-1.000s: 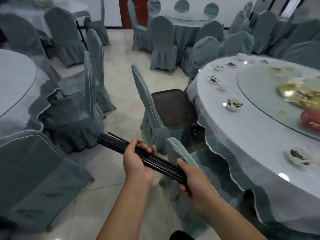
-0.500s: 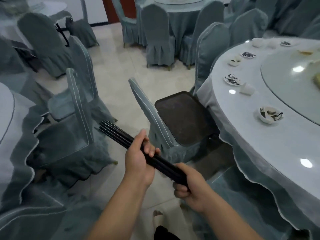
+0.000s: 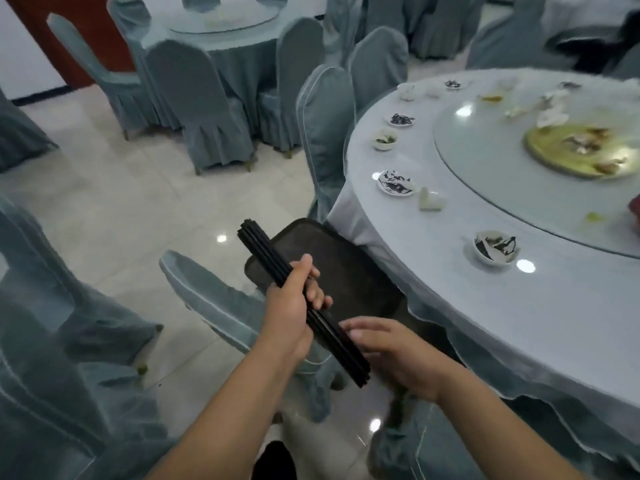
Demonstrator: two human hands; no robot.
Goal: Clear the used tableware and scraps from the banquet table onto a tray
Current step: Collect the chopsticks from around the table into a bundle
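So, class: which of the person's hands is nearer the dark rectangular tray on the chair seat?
Left. The left hand grips the black chopstick bundle directly above the dark rectangular tray; the right hand, open, sits below it, nearer the camera.

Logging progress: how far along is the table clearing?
Early. Done: chopsticks gathered into one bundle. In hand: left hand grips it over the dark tray on the chair; right hand is open beside its end. Left: dirty dishes, small bowls and the gold platter remain on the table.

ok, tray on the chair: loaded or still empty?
Empty. The dark tray on the chair seat shows nothing on its visible surface; the left hand holds the chopstick bundle above its near edge.
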